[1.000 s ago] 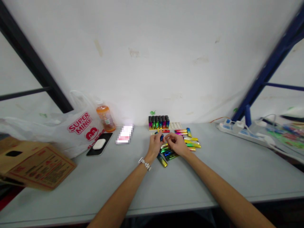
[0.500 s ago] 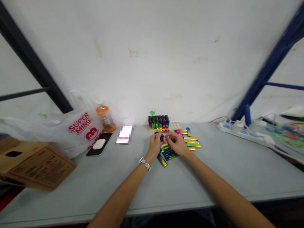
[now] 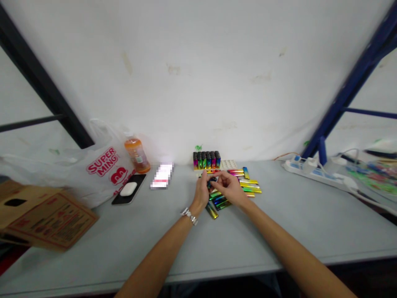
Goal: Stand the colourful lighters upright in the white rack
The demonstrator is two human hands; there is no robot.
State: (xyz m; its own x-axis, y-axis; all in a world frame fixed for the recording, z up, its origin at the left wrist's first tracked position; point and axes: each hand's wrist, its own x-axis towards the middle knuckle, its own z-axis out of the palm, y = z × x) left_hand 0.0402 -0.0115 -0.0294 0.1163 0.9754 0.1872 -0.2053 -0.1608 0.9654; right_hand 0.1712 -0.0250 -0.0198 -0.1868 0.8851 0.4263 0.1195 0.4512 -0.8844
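Wall (image 3: 198, 74): white, scuffed, behind a grey table (image 3: 124, 252).
Far-left support: dark frame (image 3: 40, 78), slanting.
Left end: cardboard box (image 3: 52, 219), tilted; plastic bag (image 3: 72, 169) with red print beside it.
Bottle (image 3: 138, 157): upright, amber, right of the bag.
Dark slab (image 3: 118, 200): flat, near the bottle; white case (image 3: 128, 189) on top.
Bright screen (image 3: 162, 176): pixelated, content unreadable.
Left hand (image 3: 201, 192): fingers closed around a small dark item (image 3: 212, 180); bracelet (image 3: 189, 216) at wrist.
Black-topped pieces (image 3: 206, 160): upright in packed rows, beyond the hands, near the wall.
Pale tray (image 3: 229, 164): just right of those rows.
Right hand (image 3: 230, 189): fingers bent, tips at the item; grip cannot be confirmed.
Metallic pieces (image 3: 252, 189): multicoloured, lying flat beneath and around the hands, mostly rightward.
Right end: white power strip (image 3: 321, 176), cables attached; blue frame (image 3: 350, 82) behind.
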